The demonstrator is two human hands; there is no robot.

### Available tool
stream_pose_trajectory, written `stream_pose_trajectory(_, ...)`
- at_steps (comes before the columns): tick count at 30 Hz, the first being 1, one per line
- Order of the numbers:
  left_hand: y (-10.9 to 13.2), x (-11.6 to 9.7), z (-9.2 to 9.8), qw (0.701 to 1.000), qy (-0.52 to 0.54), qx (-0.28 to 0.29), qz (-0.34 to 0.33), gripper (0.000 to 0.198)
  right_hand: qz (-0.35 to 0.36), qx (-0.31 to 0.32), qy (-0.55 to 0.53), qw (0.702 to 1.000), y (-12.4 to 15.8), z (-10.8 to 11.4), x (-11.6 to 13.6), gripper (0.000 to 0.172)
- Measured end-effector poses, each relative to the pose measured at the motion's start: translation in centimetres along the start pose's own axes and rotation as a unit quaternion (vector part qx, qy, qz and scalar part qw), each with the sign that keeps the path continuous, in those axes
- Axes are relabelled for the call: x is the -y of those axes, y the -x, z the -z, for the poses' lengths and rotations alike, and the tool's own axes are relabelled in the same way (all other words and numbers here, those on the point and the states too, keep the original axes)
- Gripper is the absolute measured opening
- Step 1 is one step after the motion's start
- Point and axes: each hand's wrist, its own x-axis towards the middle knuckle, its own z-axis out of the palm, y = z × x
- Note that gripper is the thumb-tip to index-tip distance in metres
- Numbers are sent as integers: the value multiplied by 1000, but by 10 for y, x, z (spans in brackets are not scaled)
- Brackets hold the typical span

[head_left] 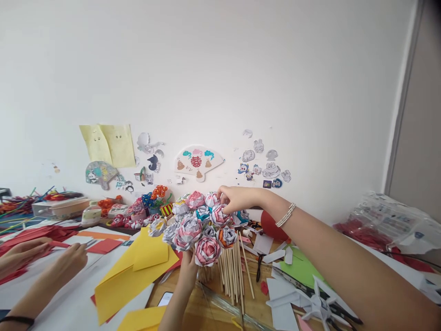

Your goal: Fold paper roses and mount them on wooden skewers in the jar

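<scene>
A bunch of paper flowers (188, 232) in white, pink, blue and orange stands in front of me, with wooden sticks (230, 276) below it. My left hand (189, 265) is closed beneath the blooms, at the stems; most of its fingers are hidden behind the flowers. From the right, my right hand (234, 197) reaches over the top of the bunch. Its fingers are bent and pressed onto a pink and white paper flower (212, 198) at the back. A pink paper flower (207, 251) faces me at the front.
At left, another person's hands (69, 262) hold red paper. Yellow paper sheets (134, 271) lie left of the bunch. On the right are white paper scraps (280, 294), a folded white paper star (320, 303) and green paper (301, 266). A plastic bag (389, 225) sits far right.
</scene>
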Motion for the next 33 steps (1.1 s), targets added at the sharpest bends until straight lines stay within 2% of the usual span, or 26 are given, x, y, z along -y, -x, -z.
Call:
stream_pose_trajectory(6, 4, -10, -1, 1000, -18, -1, -5, 62, -3, 9, -5, 1000, 1, 1, 1, 38)
stream_pose_trajectory(11, 5, -17, -2, 1000, -28, -6, -12, 61, 2, -2, -36, 999, 3, -2, -1, 41)
stream_pose_trajectory(23, 8, -21, -4, 999, -35, 3, -12, 66, 6, -7, -66, 998, 0, -7, -6, 39)
stream_pose_trajectory(33, 9, -26, -5, 999, -39, 6, -19, 68, 4, -41, -56, 998, -2, -14, -4, 38)
